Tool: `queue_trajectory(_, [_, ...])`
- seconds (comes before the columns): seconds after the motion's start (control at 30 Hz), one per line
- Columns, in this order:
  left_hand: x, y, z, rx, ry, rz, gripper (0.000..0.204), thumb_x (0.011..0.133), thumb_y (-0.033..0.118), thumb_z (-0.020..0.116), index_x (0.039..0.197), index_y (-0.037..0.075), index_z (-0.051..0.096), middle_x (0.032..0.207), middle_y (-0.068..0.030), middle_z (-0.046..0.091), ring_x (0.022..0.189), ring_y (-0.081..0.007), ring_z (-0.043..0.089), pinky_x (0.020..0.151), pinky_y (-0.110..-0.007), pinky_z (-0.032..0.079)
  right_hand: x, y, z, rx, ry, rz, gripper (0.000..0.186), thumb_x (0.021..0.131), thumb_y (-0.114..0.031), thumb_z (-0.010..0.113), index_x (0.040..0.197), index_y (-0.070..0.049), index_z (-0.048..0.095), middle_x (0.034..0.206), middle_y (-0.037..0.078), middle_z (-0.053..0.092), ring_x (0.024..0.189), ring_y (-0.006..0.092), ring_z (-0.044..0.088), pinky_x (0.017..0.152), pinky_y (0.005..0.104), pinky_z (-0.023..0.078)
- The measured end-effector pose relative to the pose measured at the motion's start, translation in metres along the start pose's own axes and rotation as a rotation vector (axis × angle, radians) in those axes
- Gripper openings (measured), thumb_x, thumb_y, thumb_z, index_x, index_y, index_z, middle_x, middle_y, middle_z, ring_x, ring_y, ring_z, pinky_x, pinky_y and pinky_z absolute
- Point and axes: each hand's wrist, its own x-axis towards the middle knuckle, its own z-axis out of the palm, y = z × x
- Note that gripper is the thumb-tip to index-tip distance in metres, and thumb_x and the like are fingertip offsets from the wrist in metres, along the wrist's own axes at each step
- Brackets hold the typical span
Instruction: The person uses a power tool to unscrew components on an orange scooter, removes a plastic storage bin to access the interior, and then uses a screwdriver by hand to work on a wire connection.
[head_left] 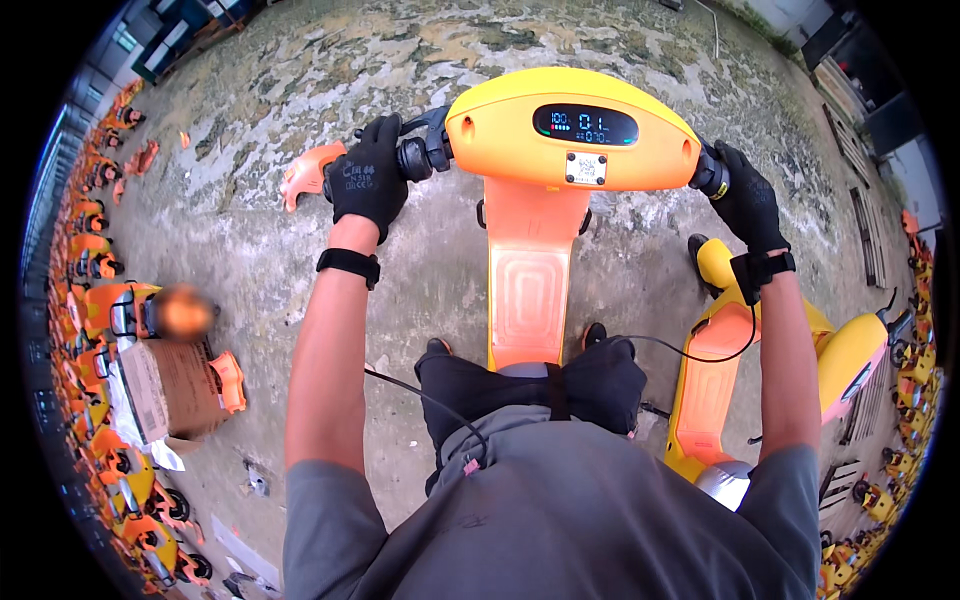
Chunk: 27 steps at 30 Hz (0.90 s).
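Observation:
My left hand (368, 178), in a black glove, is closed around the left handlebar grip, beside the brake lever (425, 125). My right hand (745, 198), gloved likewise, grips the right handlebar end. Between them is the yellow-orange scooter head (500, 140) with a lit display (585, 125) and a small white plate below it. Its salmon-orange footboard (525, 300) runs down toward my legs, and my shoes show on either side of it. Black cords hang from the devices on my wrists.
A second yellow-and-orange scooter (715, 370) stands at my right. At left are a cardboard box (170, 390) and orange parts (228, 383). Rows of scooters (140, 490) line both sides on the concrete floor (260, 300); wooden pallets (865, 235) lie at the right.

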Motion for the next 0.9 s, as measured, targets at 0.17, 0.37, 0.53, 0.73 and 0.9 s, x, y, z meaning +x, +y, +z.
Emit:
queue_trajectory(0.17, [0.044,0.012,0.011,0.014,-0.050,0.001,0.063,0.078,0.004,0.068,0.137,0.016,0.050,0.138,-0.0117,0.056,0.109,-0.0342,0.065,0.086,-0.043,0.054,0.019,0.052,0.019,0.013,0.009,-0.070,0.062,0.077,-0.015,0.077,0.133,-0.009,0.053,0.125,0.013,0.063,0.113,0.0346,0.063,0.092,0.0406,0.053])
queue_trajectory(0.37, [0.067,0.002,0.008,0.044,-0.104,0.078,0.063,0.079,0.004,0.065,0.139,0.016,0.049,0.140,-0.0106,0.055,0.110,-0.0335,0.065,0.089,-0.045,0.053,0.000,0.034,0.029,0.087,0.020,0.024,0.057,0.080,-0.022,0.075,0.131,-0.010,0.053,0.119,0.017,0.065,0.107,0.0368,0.065,0.087,0.0429,0.053])
queue_trajectory(0.53, [0.058,0.002,0.002,0.019,-0.056,0.092,0.061,0.078,0.004,0.066,0.136,0.015,0.051,0.139,-0.0106,0.055,0.113,-0.0336,0.063,0.090,-0.044,0.053,-0.012,0.024,0.029,0.041,0.124,0.026,0.058,0.079,-0.016,0.076,0.132,-0.011,0.053,0.115,0.014,0.067,0.102,0.0358,0.067,0.083,0.0427,0.055])
queue_trajectory(0.73, [0.034,0.008,-0.003,0.029,-0.047,0.067,0.058,0.079,0.004,0.065,0.135,0.015,0.052,0.138,-0.0099,0.056,0.112,-0.0322,0.064,0.089,-0.044,0.053,-0.031,0.017,0.024,-0.031,0.173,0.051,0.057,0.078,-0.012,0.075,0.132,-0.011,0.055,0.115,0.012,0.068,0.098,0.0333,0.069,0.080,0.0418,0.056])
queue_trajectory(0.9, [0.029,0.008,-0.004,0.024,-0.035,0.035,0.056,0.080,0.005,0.065,0.134,0.016,0.052,0.135,-0.0088,0.058,0.112,-0.0327,0.064,0.089,-0.045,0.053,-0.020,0.020,0.026,-0.036,0.173,0.028,0.046,0.083,-0.013,0.070,0.128,-0.011,0.057,0.117,0.013,0.066,0.100,0.0348,0.068,0.081,0.0434,0.055])
